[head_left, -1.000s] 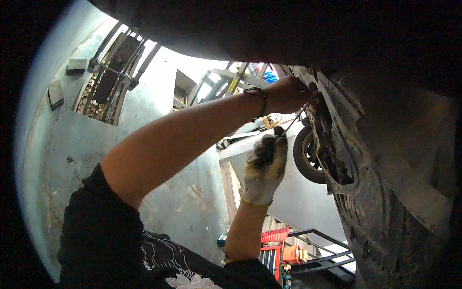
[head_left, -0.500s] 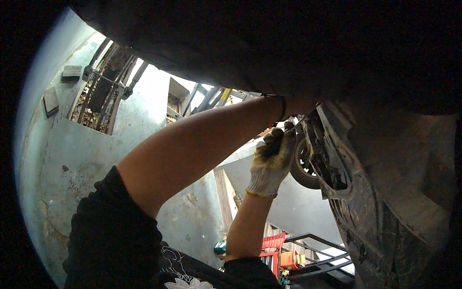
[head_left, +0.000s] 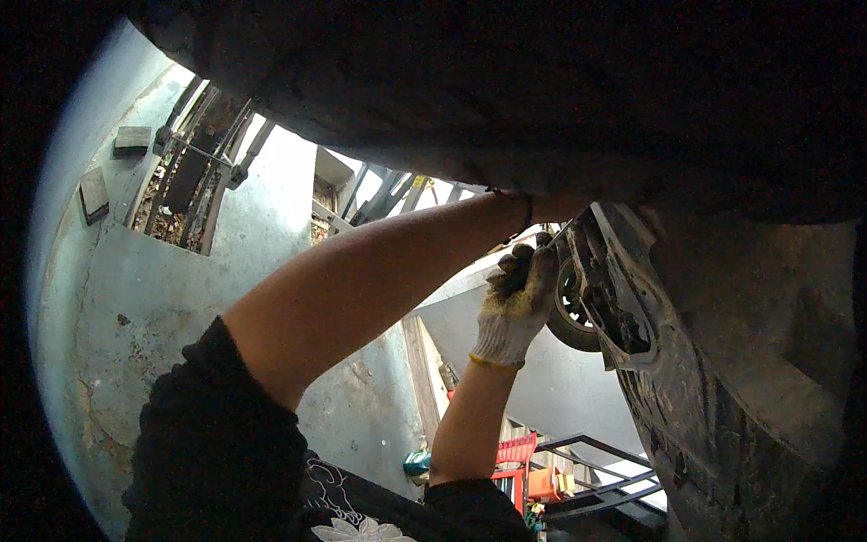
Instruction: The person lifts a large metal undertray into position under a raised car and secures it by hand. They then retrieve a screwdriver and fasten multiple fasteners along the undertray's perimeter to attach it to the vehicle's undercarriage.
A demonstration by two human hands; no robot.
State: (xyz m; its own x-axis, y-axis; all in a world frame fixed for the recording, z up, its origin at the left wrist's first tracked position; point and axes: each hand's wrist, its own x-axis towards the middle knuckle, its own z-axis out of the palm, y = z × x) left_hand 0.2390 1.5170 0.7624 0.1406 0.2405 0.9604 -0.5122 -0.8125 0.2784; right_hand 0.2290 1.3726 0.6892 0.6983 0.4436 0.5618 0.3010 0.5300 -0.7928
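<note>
My left forearm runs up across the view, a dark band round its wrist. My left hand [head_left: 562, 207] reaches into shadow at the dark vehicle underside [head_left: 506, 126]; its fingers are hidden. Just below it, my right hand [head_left: 519, 294] wears a white knit glove, its fingers stained yellow and black. Those fingers are closed round a thin metal rod [head_left: 561, 231], which points up toward the bodywork; its full shape is hidden. Right beside them is a dirty metal body panel [head_left: 664, 334] with an opening along its edge.
Behind the glove a wheel [head_left: 574, 312] shows. Dark metal railings [head_left: 596, 483] and red and orange containers [head_left: 544, 485] stand at the lower right. At left, the pale floor [head_left: 244, 235] has a recess [head_left: 194, 172] with metal bars, and two grey blocks [head_left: 94, 194] lie nearby.
The gloved right hand and forearm have shifted slightly to the right in view. The dark underside covers a little more of the left wrist. Both hands stay at the same spot on the vehicle.
</note>
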